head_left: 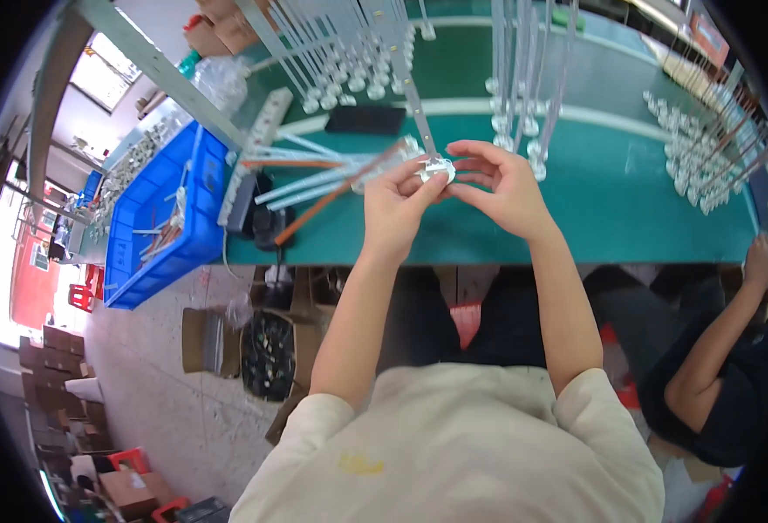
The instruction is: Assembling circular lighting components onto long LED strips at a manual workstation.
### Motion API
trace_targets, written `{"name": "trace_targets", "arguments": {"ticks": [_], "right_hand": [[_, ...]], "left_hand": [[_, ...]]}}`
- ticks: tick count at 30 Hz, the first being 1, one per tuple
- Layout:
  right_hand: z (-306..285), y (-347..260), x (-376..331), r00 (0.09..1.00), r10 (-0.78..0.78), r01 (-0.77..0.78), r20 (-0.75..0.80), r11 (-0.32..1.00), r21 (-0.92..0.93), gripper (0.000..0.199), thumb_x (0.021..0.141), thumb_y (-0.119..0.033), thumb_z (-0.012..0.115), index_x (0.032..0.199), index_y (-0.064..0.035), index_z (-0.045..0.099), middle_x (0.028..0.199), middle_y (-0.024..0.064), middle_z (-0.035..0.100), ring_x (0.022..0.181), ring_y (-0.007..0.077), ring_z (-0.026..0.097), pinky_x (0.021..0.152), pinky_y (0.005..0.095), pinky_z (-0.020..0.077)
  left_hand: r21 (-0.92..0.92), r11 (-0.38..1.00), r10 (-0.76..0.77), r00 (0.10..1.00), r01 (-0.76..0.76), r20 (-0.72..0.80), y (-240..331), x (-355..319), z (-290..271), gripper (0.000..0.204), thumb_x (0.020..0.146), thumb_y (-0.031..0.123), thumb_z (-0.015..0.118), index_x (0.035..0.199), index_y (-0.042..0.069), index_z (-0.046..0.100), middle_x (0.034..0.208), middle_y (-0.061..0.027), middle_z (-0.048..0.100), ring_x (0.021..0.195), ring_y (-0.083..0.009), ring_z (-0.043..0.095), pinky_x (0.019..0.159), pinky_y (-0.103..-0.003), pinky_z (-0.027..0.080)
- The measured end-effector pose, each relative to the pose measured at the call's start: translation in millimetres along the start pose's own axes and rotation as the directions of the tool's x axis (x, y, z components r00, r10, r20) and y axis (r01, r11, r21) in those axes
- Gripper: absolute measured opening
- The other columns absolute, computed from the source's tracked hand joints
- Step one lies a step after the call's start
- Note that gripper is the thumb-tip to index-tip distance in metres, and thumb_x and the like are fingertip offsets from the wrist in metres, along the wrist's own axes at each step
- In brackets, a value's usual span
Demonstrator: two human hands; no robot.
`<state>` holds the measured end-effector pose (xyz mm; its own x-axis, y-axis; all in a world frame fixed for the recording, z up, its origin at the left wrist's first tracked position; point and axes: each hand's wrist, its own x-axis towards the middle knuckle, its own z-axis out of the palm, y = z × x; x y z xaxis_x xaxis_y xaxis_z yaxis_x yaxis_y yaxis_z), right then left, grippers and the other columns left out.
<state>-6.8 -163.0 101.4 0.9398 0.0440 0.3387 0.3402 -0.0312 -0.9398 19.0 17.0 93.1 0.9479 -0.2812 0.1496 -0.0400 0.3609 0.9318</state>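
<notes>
Above the front part of the green bench I hold a narrow strip with evenly spaced dots, like an LED strip point(418, 118), standing nearly upright from a white round base point(437, 169). My left hand point(398, 202) pinches the base between thumb and fingers. Curled around the base's right side, my right hand point(504, 190) has its thumb and fingertips at the rim; their exact contact is hard to make out. Left of my hands lie several loose pale strips point(314, 181) and orange-brown strips point(324, 207), partly behind my left hand.
A blue crate point(202, 218) holding loose pieces stands at the bench's left end, beside a dark device point(270, 222). A black pad point(365, 119) lies behind the strips. Upright clear rods with round bases point(536, 161) stand farther back. A co-worker's arm point(722, 340) is at the right.
</notes>
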Motion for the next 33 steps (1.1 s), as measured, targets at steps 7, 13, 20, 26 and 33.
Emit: {"name": "trace_targets", "arguments": {"ticks": [7, 13, 20, 26, 33], "right_hand": [[2, 57, -36, 0.996, 0.081, -0.084, -0.026, 0.986, -0.145, 0.037, 0.079, -0.002, 0.083, 0.113, 0.0069, 0.071, 0.107, 0.0111, 0.075, 0.097, 0.0172, 0.072, 0.089, 0.0305, 0.0586], [1, 69, -45, 0.997, -0.037, 0.068, 0.073, 0.868, -0.491, 0.034, 0.074, -0.01, 0.085, 0.105, 0.0005, 0.075, 0.094, 0.0133, 0.075, 0.085, 0.0205, 0.073, 0.078, 0.0313, 0.058], [-16, 75, -34, 0.964, -0.167, 0.264, 0.208, 0.715, -0.647, 0.038, 0.076, -0.023, 0.085, 0.108, -0.0035, 0.076, 0.096, 0.0112, 0.074, 0.084, 0.019, 0.07, 0.074, 0.0311, 0.0562], [-19, 88, -23, 0.991, -0.089, 0.117, 0.098, 0.934, -0.337, 0.024, 0.091, -0.012, 0.075, 0.114, -0.005, 0.076, 0.108, 0.0083, 0.075, 0.097, 0.0153, 0.071, 0.085, 0.0292, 0.0574], [-3, 86, -30, 0.984, -0.162, 0.175, 0.067, 0.945, -0.276, 0.026, 0.088, -0.013, 0.078, 0.113, -0.0048, 0.076, 0.103, 0.0045, 0.076, 0.09, 0.011, 0.07, 0.078, 0.0255, 0.0566]], "left_hand": [[0.274, 0.96, -0.047, 0.998, 0.054, -0.031, -58, -21, -13, 0.035, 0.091, 0.004, 0.075, 0.122, -0.01, 0.067, 0.106, -0.0113, 0.074, 0.095, -0.0129, 0.068, 0.085, -0.026, 0.054], [0.776, 0.611, 0.1, 0.987, -0.161, 0.125, -64, -19, -39, 0.032, 0.076, 0.022, 0.086, 0.103, 0.006, 0.079, 0.087, -0.0079, 0.074, 0.074, -0.0165, 0.067, 0.07, -0.029, 0.054], [0.87, 0.393, 0.123, 0.954, -0.299, 0.273, -62, -9, -38, 0.033, 0.075, 0.028, 0.086, 0.099, 0.006, 0.079, 0.091, -0.011, 0.076, 0.077, -0.0236, 0.071, 0.072, -0.033, 0.055], [0.856, 0.353, 0.199, 0.924, -0.379, 0.327, -69, -6, -43, 0.042, 0.074, 0.036, 0.088, 0.103, 0.008, 0.079, 0.093, -0.0059, 0.077, 0.079, -0.0169, 0.07, 0.073, -0.03, 0.054], [0.884, 0.313, 0.205, 0.933, -0.348, 0.295, -71, -12, -47, 0.058, 0.073, 0.045, 0.089, 0.12, 0.016, 0.073, 0.088, -0.0054, 0.079, 0.08, -0.0194, 0.075, 0.077, -0.033, 0.056]]}}
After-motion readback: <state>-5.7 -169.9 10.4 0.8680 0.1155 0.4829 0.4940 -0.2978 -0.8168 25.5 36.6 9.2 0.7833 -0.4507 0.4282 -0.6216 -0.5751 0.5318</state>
